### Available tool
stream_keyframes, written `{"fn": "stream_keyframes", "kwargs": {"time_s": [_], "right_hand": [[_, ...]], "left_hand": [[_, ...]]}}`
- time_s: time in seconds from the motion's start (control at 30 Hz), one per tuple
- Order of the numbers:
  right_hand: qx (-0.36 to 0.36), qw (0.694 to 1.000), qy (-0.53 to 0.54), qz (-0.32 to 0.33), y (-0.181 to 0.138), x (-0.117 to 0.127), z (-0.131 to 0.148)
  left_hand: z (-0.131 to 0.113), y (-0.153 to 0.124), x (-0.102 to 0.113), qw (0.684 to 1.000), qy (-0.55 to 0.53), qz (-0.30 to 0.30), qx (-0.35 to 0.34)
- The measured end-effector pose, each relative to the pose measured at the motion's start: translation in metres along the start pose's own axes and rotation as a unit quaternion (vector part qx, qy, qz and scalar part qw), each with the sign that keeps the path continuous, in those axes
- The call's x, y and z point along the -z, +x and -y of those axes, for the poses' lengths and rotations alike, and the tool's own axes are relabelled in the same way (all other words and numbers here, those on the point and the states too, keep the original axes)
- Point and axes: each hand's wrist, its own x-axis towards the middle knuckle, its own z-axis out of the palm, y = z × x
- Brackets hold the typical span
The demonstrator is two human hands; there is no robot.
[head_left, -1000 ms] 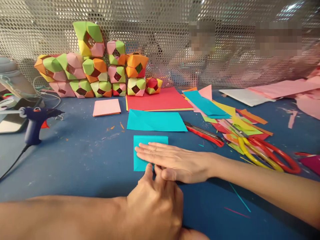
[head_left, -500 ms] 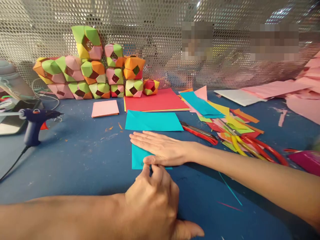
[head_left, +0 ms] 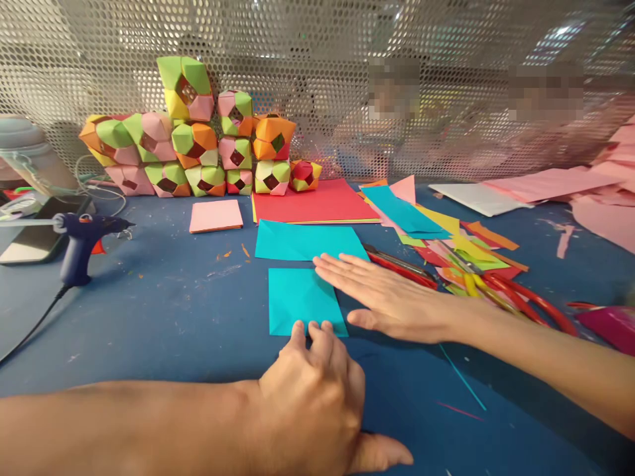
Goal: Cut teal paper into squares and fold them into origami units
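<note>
A small folded teal paper square (head_left: pixel 303 301) lies flat on the blue table (head_left: pixel 163 311). My left hand (head_left: pixel 317 403) rests below it, fingertips pressing down on its near edge, thumb stretched out to the right. My right hand (head_left: pixel 391 297) lies flat with fingers straight and together, just right of the square and touching its right edge. A larger teal sheet (head_left: pixel 307 241) lies just behind the square.
Stacked folded paper cubes (head_left: pixel 198 149) stand at the back by the perforated metal wall. A red sheet (head_left: pixel 312 201), a pink pad (head_left: pixel 215 215), scissors (head_left: pixel 506 291), a red cutter (head_left: pixel 401 264) and coloured scraps (head_left: pixel 446 231) lie to the right. A blue glue gun (head_left: pixel 82 241) stands at left.
My right hand has slid off the teal square to the right, uncovering it. My left hand's fingertips stay at the square's near edge.
</note>
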Motion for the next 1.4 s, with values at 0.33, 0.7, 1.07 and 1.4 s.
{"fn": "stream_keyframes", "kwargs": {"time_s": [0.33, 0.7, 1.07, 1.4], "right_hand": [[0.131, 0.978, 0.13, 0.098, 0.061, -0.008, 0.022], [0.001, 0.999, 0.006, -0.048, 0.065, -0.011, 0.01], [-0.128, 0.97, 0.089, -0.189, 0.057, 0.039, 0.026], [0.135, 0.935, -0.166, -0.282, 0.04, -0.016, 0.019]], "left_hand": [[-0.002, 0.001, 0.0, 1.0, -0.002, 0.01, 0.006], [0.0, -0.001, -0.003, 1.0, 0.004, -0.03, 0.006], [0.008, -0.002, 0.004, 0.999, -0.006, -0.042, -0.03], [0.012, 0.0, 0.005, 0.999, -0.015, -0.037, -0.035]]}}
